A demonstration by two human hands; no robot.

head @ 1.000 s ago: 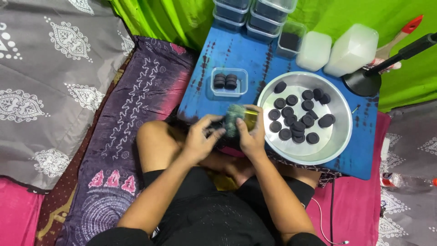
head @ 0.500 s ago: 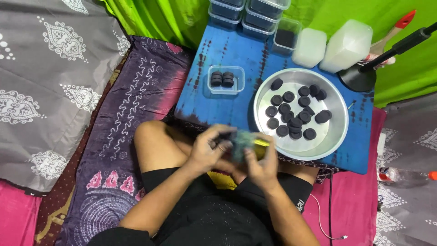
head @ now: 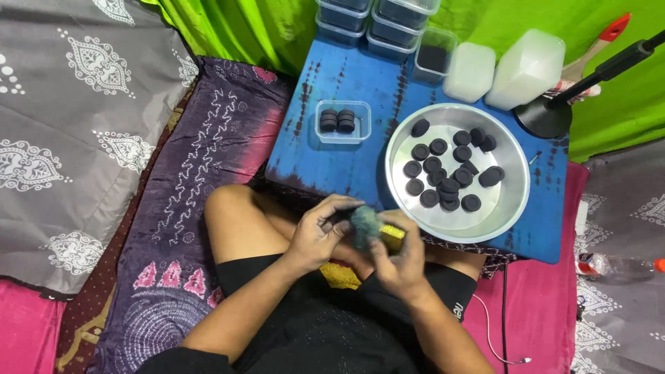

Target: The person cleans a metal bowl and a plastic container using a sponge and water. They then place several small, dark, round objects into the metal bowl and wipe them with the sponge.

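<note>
Stacked tubs [head: 377, 17] cut off at top (hands [head: 360, 239] hide their object).

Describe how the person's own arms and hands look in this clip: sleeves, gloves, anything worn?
Both arms are bare from the lower frame edge to the wrist, with no sleeves in sight. The left hand and right hand wear no gloves; no rings, watch or bands are visible. Black shorts cover the lap.

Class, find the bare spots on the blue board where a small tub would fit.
Bare blue board lies behind the small tub of black discs, and along the near edge left of the metal pan. The far edge is crowded with stacked tubs and white blocks.
</note>
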